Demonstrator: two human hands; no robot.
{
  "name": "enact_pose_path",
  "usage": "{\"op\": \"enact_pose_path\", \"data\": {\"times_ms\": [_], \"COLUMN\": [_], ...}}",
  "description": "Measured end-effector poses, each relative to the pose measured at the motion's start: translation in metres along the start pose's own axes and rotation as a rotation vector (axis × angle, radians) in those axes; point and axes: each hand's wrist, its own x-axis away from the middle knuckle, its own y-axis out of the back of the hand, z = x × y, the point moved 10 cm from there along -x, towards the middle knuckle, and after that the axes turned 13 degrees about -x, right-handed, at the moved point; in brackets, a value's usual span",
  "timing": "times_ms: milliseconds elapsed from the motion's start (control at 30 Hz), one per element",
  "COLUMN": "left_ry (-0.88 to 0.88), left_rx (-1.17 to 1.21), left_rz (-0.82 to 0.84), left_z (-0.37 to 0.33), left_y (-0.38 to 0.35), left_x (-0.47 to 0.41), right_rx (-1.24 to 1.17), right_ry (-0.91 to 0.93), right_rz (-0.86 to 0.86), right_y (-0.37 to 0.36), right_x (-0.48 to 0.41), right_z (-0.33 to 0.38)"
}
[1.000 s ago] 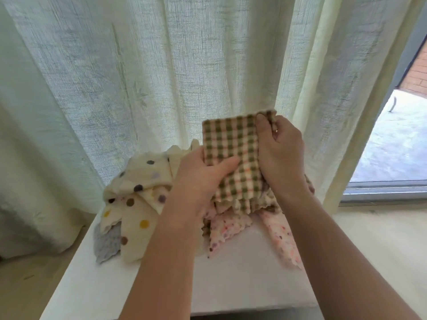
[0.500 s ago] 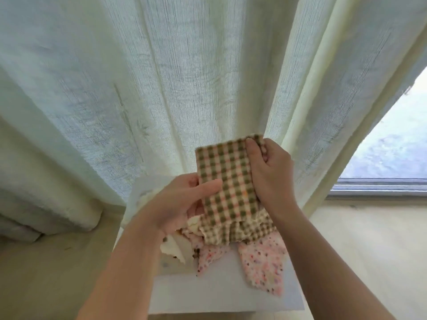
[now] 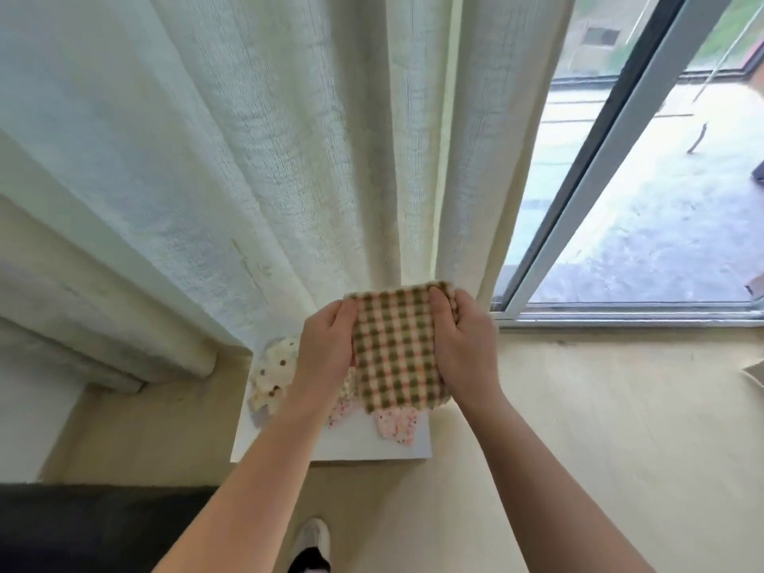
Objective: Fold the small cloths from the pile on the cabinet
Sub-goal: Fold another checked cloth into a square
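Pale curtain (image 3: 248,159) hanging behind, white cabinet (image 3: 355,444) below with the cloth pile (image 3: 277,378) on it, checked cloth (image 3: 397,349) held up above the pile, left hand (image 3: 326,349) gripping its left edge, right hand (image 3: 463,345) pinching its right edge

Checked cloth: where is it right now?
In the head view's centre, the checked cloth hangs between the left hand and right hand, held above the pile on the cabinet.

Pile half hidden
The checked cloth (image 3: 397,353) and left hand (image 3: 326,353) cover most of the pile (image 3: 275,374); its cloths cannot be counted.
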Motion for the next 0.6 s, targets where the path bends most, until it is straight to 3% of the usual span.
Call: {"op": "enact_pose_path", "data": {"times_ms": [100,233,267,400,467,600], "left_ry": [0.029,-0.038,-0.009,0.159,0.053,-0.142], "left_rx": [0.045,0.084,0.143,0.371,0.300,0.178], "left_rz": [-0.016,-0.168,-0.152,0.161,0.192,0.079], "left_z": [-0.023,-0.056,-0.063,-0.090,-0.109,-0.145], "left_y": [-0.029,-0.067,-0.085,-0.189,-0.232,-0.306], "left_x": [0.043,0.094,0.103,0.131,0.136,0.143], "right_rx": [0.026,0.064,0.057,0.027,0.019,0.085], "right_ry": [0.051,0.094,0.092,0.090,0.068,0.006], "right_rz": [0.008,0.036,0.032,-0.043,-0.082,-0.078], "right_y": [0.047,0.112,0.131,0.218,0.266,0.350], "right_x": [0.018,0.028,0.027,0.016,0.006,-0.019], "right_z": [0.029,0.054,0.057,0.064,0.057,0.037]}}
